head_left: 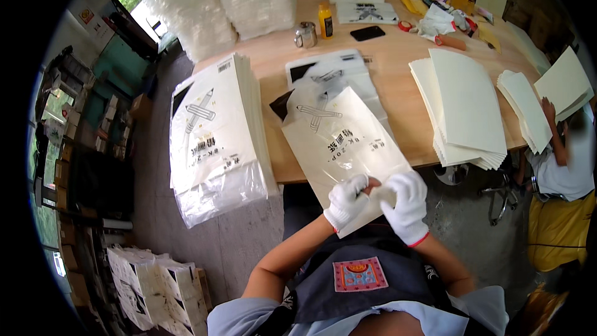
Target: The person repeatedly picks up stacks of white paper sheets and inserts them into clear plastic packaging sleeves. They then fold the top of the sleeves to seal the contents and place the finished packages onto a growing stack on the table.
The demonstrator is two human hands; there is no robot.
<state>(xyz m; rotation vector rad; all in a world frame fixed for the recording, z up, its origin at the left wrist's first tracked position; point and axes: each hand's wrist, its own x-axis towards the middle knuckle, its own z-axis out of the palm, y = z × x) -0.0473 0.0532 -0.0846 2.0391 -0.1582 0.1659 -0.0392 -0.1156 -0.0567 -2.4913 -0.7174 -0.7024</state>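
A pack of drawing paper (348, 143) in a clear plastic sleeve, printed with crossed pencils, lies tilted over the table's near edge, its near end by my body. My left hand (348, 200), in a white knit glove with bare fingertips showing, is closed on the near end of the sleeve. Beside it my gloved right hand (405, 205) curls its fingers at the same end, pinching the plastic. Under the pack lie empty printed plastic sleeves (373, 96). To the left rises a tall stack of filled packs (214, 112), their loose plastic ends toward me.
Blank paper stacks (469, 106) fan out on the right of the wooden table (273, 81). Farther back are a phone (367, 33), an orange bottle (326, 22), a metal mug (305, 35) and big plastic-wrapped bundles (249, 0). Another person (563, 155) handles sheets at far right.
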